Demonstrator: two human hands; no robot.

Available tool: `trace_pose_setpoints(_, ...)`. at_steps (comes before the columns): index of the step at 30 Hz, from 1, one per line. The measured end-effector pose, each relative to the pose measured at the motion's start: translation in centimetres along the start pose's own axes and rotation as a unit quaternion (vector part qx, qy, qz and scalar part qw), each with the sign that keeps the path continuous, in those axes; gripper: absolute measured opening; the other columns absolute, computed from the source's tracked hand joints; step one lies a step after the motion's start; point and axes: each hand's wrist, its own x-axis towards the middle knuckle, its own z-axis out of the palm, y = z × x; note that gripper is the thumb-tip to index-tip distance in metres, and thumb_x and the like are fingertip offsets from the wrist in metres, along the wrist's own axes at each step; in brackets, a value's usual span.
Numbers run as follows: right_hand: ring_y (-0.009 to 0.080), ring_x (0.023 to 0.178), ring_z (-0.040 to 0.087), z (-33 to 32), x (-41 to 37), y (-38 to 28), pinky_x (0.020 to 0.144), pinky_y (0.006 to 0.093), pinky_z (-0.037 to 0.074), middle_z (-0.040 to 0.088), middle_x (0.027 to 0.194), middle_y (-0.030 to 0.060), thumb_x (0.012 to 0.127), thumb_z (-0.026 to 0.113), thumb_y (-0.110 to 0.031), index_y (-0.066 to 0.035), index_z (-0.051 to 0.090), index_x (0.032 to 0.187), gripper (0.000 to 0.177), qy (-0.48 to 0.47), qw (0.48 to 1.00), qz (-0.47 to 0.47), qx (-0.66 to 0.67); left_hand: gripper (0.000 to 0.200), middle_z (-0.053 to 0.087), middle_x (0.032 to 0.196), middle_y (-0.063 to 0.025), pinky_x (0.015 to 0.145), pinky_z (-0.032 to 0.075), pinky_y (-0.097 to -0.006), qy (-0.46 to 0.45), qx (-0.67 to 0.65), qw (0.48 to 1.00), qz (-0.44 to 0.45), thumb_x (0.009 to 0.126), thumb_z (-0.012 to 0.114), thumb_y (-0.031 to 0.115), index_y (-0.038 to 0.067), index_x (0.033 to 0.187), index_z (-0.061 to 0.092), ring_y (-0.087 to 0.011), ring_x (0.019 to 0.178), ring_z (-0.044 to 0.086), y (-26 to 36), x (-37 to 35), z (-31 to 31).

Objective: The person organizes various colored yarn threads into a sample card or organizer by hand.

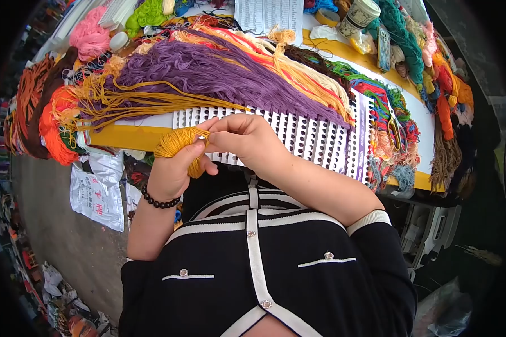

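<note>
My left hand (pixel 177 171) has a bundle of golden-yellow thread (pixel 177 141) wound around it, the thumb pressing against the strands. Close beside it, my right hand (pixel 244 137) pinches part of the same thread between thumb and fingers. Both hands are just in front of the table's near edge. Behind them, loose golden strands (pixel 152 100) lie across a large purple bundle of thread (pixel 208 70). White cards with rows of punched holes (pixel 298 132) lie under the purple thread, partly covered by it.
Scissors (pixel 396 126) rest on mixed threads at the right. A patterned cup (pixel 361 17) and a phone (pixel 383 49) stand or lie farther back. Orange thread (pixel 62 123) hangs over the left end. A printed sheet (pixel 269 19) lies at the back; a white plastic bag (pixel 98 194) hangs below.
</note>
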Motion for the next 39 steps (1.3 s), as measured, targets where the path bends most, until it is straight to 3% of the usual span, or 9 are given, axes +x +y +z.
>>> trace_pose_setpoints(21, 0.0145, 0.081, 0.06, -0.5, 0.2, 0.2, 0.077, 0.0285, 0.047, 0.065, 0.095, 0.0106, 0.075, 0.064, -0.002, 0.001, 0.064, 0.086, 0.012, 0.035, 0.997, 0.043, 0.063, 0.031, 0.061, 0.101, -0.0107, 0.062, 0.052, -0.0231, 0.109, 0.12, 0.984, 0.077, 0.096, 0.042, 0.017, -0.005, 0.113, 0.054, -0.0117, 0.072, 0.06, -1.5, 0.4, 2.1)
trace_pose_setpoints(26, 0.0245, 0.085, 0.062, -2.3, -0.2, -1.9, 0.089, 0.039, 0.042, 0.062, 0.101, 0.0097, 0.083, 0.056, -0.013, -0.001, 0.06, 0.093, 0.017, 0.006, 0.987, -0.026, 0.156, 0.025, 0.06, 0.09, -0.0091, 0.075, 0.05, -0.0323, 0.149, -0.086, 0.979, 0.106, 0.097, 0.041, 0.022, 0.001, 0.1, 0.055, -0.0169, 0.077, 0.061, -1.0, 0.1, 0.2)
trace_pose_setpoints(28, 0.0286, 0.09, 0.061, -4.1, -3.0, -7.5, 0.095, 0.0421, 0.038, 0.059, 0.09, 0.0051, 0.085, 0.051, -0.016, -0.003, 0.056, 0.095, 0.018, -0.116, 0.966, -0.096, 0.21, 0.021, 0.057, 0.082, -0.0002, 0.071, 0.045, -0.0295, 0.116, -0.227, 0.963, 0.089, 0.096, 0.043, 0.025, 0.008, 0.102, 0.055, -0.0124, 0.069, 0.056, 1.0, -0.6, -4.0)
trace_pose_setpoints(30, 0.014, 0.06, 0.047, -7.8, -6.6, -13.7, 0.062, 0.0247, 0.041, 0.042, 0.068, -0.0006, 0.082, 0.053, -0.019, -0.005, 0.049, 0.086, 0.015, -0.113, 0.969, -0.146, 0.167, 0.019, 0.06, 0.087, 0.0037, 0.06, 0.041, -0.0219, 0.195, -0.179, 0.955, 0.135, 0.095, 0.045, 0.021, 0.009, 0.108, 0.053, -0.0039, 0.058, 0.047, 3.0, -2.1, -9.7)
trace_pose_setpoints(32, 0.0069, 0.055, 0.034, -13.4, -10.5, -18.4, 0.048, 0.0198, 0.029, 0.039, 0.064, -0.0024, 0.084, 0.049, -0.014, -0.004, 0.05, 0.082, 0.011, 0.079, 0.954, -0.28, -0.071, 0.022, 0.058, 0.084, 0.0029, 0.051, 0.037, -0.0195, 0.124, -0.326, 0.927, 0.136, 0.096, 0.044, 0.019, 0.007, 0.111, 0.053, -0.0025, 0.052, 0.042, 5.3, -3.9, -14.9)
trace_pose_setpoints(34, 0.0071, 0.067, 0.049, -18.1, -13.3, -20.6, 0.06, 0.0182, 0.037, 0.059, 0.082, 0.0042, 0.084, 0.056, -0.017, 0.001, 0.064, 0.094, 0.023, 0.517, 0.705, -0.329, -0.357, 0.024, 0.058, 0.08, 0.0019, 0.043, 0.029, -0.0164, 0.126, -0.228, 0.952, 0.159, 0.094, 0.045, 0.017, 0.004, 0.112, 0.054, -0.0005, 0.048, 0.036, 7.0, -5.3, -16.5)
trace_pose_setpoints(36, 0.0091, 0.078, 0.057, -17.3, -13.1, -19.5, 0.071, 0.0202, 0.042, 0.064, 0.087, 0.006, 0.082, 0.059, -0.014, 0.0, 0.067, 0.093, 0.02, 0.563, 0.596, -0.323, -0.473, 0.025, 0.058, 0.08, 0.0009, 0.043, 0.027, -0.0159, 0.134, -0.164, 0.966, 0.148, 0.094, 0.044, 0.015, 0.003, 0.114, 0.053, -0.0003, 0.048, 0.035, 6.6, -4.0, -13.5)
trace_pose_setpoints(38, 0.011, 0.08, 0.059, -12.2, -9.7, -16.3, 0.074, 0.0228, 0.045, 0.065, 0.085, 0.0059, 0.082, 0.06, -0.012, 0.0, 0.067, 0.094, 0.019, 0.45, 0.708, -0.243, -0.488, 0.028, 0.06, 0.084, -0.0011, 0.041, 0.023, -0.015, 0.12, -0.063, 0.986, 0.096, 0.093, 0.043, 0.014, 0.002, 0.117, 0.052, 0.0005, 0.047, 0.032, 5.3, -1.3, -8.7)
trace_pose_setpoints(39, 0.0111, 0.078, 0.059, -12.3, -7.7, -13.3, 0.071, 0.0239, 0.046, 0.065, 0.084, 0.0072, 0.08, 0.062, -0.014, -0.001, 0.068, 0.094, 0.02, 0.297, 0.843, -0.19, -0.407, 0.029, 0.062, 0.087, -0.0021, 0.041, 0.022, -0.0145, 0.094, -0.029, 0.994, 0.054, 0.093, 0.042, 0.014, 0.003, 0.118, 0.052, 0.0009, 0.047, 0.031, 4.6, 0.5, -6.1)
